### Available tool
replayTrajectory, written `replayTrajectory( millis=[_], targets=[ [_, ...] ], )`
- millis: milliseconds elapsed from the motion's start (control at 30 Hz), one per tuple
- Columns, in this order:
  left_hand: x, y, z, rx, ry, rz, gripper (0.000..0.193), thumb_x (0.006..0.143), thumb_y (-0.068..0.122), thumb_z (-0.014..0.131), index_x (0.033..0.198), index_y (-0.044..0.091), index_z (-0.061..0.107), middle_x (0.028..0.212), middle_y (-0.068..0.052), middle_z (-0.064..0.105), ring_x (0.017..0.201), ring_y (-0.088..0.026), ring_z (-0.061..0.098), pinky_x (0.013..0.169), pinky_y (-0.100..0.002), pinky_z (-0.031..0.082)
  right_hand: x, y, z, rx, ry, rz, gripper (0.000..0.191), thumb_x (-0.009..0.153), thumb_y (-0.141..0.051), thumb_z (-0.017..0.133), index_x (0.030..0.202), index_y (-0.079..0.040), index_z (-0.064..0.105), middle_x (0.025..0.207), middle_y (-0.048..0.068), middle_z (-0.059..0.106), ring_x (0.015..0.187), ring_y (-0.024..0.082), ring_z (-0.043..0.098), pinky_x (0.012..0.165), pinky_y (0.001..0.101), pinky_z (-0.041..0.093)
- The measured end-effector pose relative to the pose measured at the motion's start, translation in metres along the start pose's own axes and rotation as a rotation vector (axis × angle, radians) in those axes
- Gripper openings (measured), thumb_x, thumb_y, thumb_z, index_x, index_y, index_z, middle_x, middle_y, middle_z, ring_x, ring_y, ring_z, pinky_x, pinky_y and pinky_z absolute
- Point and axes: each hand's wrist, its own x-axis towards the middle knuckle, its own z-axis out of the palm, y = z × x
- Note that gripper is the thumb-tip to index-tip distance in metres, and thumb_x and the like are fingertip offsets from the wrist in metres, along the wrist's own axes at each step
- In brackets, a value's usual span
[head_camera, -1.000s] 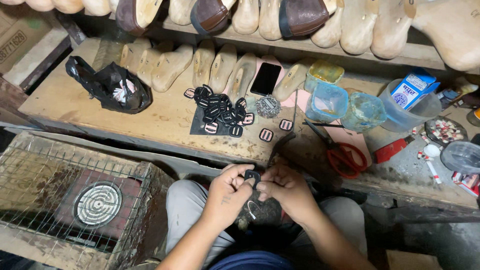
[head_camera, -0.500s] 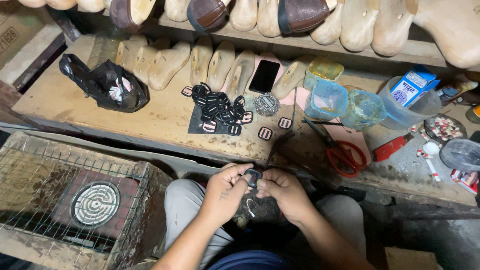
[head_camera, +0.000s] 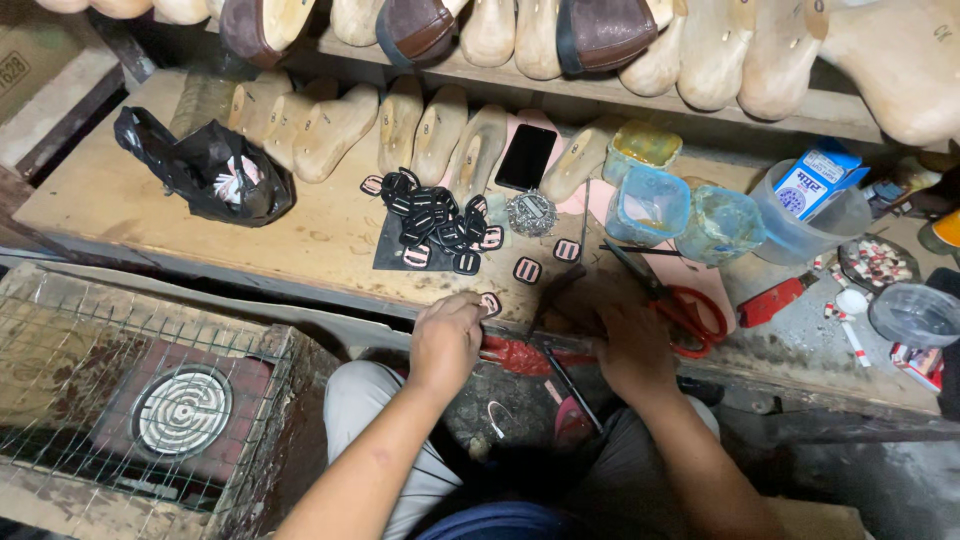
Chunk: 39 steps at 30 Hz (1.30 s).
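At the front edge of the wooden bench (head_camera: 250, 235), both hands rest low, knuckles up. Left hand (head_camera: 447, 340): fingers curled at the bench lip, fingertips touching a small pink-and-black buckle (head_camera: 491, 303) that lies right on the edge; whether it is pinched or only touched, cannot tell. Right hand (head_camera: 630, 345): curled over the edge just beside the red-handled scissors (head_camera: 690, 310); what it grips, if anything, is hidden under the palm. Between the two hands, below the lip, a red tool handle (head_camera: 520, 357) lies crosswise; contact with either hand unclear.

Further back on the bench: heap of black buckles (head_camera: 430, 220) on a dark sheet, two more loose buckles (head_camera: 545, 260) nearer the edge, a round silvery piece (head_camera: 531, 213), a dark phone (head_camera: 526, 157). Row of wooden shoe lasts (head_camera: 400, 125) behind. Black plastic bag (head_camera: 215, 170) to the left. Plastic tubs (head_camera: 650, 205) and a blue-and-white carton (head_camera: 815, 180) to the right. Wire-mesh cage (head_camera: 140, 400) with a round coil plate sits below, left of the knees
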Motion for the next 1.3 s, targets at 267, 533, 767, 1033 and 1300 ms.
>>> replayTrajectory(
  millis=[267, 533, 767, 1033, 1300],
  targets=[
    [0.001, 0.008, 0.001, 0.074, -0.098, -0.030, 0.024, 0.080, 0.007, 0.068, 0.104, 0.008, 0.071, 0.112, -0.005, 0.067, 0.109, -0.028, 0.060, 0.092, -0.044, 0.044, -0.005, -0.020, 0.007, 0.488, 0.063, 0.098, 0.036, 0.094, -0.024, 0.062, 0.124, -0.004, 0.062, 0.122, 0.022, 0.064, 0.113, 0.044, 0.061, 0.093, 0.0480, 0.048],
    [0.006, 0.002, -0.001, -0.026, -0.145, -0.188, 0.051, 0.078, 0.005, 0.073, 0.125, 0.007, 0.054, 0.115, -0.008, 0.066, 0.115, -0.032, 0.057, 0.095, -0.046, 0.042, 0.014, -0.064, -0.003, 0.595, 0.063, -0.032, 0.039, 0.097, -0.019, 0.059, 0.134, -0.008, 0.061, 0.128, 0.022, 0.066, 0.116, 0.040, 0.063, 0.096, 0.0451, 0.049],
    [0.009, -0.011, 0.003, -0.207, -0.132, -0.252, 0.060, 0.074, 0.001, 0.076, 0.127, 0.004, 0.047, 0.111, -0.013, 0.068, 0.112, -0.036, 0.061, 0.098, -0.043, 0.048, 0.021, -0.073, 0.002, 0.468, 0.000, -0.030, 0.041, 0.094, -0.019, 0.061, 0.133, -0.008, 0.063, 0.129, 0.020, 0.066, 0.119, 0.039, 0.061, 0.102, 0.0440, 0.047],
    [0.012, -0.019, 0.006, -0.241, -0.135, -0.235, 0.067, 0.070, -0.002, 0.077, 0.129, 0.001, 0.045, 0.109, -0.016, 0.067, 0.110, -0.037, 0.062, 0.097, -0.042, 0.048, 0.010, -0.076, 0.031, 0.665, -0.050, 0.076, 0.041, 0.098, -0.022, 0.057, 0.135, -0.007, 0.061, 0.130, 0.020, 0.067, 0.120, 0.038, 0.064, 0.101, 0.0422, 0.050],
    [0.012, -0.016, -0.001, -0.196, -0.174, -0.243, 0.071, 0.072, 0.002, 0.078, 0.134, 0.000, 0.043, 0.112, -0.014, 0.068, 0.112, -0.037, 0.061, 0.097, -0.042, 0.048, 0.004, -0.080, 0.025, 0.677, -0.009, 0.011, 0.045, 0.096, -0.022, 0.058, 0.137, -0.003, 0.060, 0.133, 0.022, 0.065, 0.124, 0.039, 0.061, 0.103, 0.0425, 0.045]
  ],
)
